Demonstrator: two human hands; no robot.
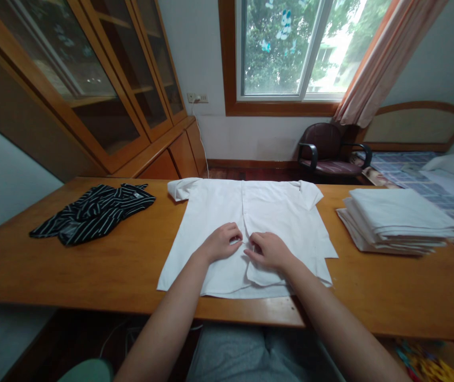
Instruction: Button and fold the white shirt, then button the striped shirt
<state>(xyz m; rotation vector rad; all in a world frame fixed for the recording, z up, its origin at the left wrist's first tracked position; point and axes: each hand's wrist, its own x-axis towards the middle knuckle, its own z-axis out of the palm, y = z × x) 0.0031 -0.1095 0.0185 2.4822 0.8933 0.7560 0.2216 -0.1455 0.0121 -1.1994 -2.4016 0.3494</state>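
We seem to be working the front opening of the white shirt, centred on the table. Our left hand and right hand curl there; whether they grip, we cannot tell. Next likely calls for matching edges.

Daylight enters by the window; at its right hangs a pink curtain, at left a wooden cabinet stands.

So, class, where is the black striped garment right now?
In the head view, the black striped garment lies on the table, left of the white shirt.
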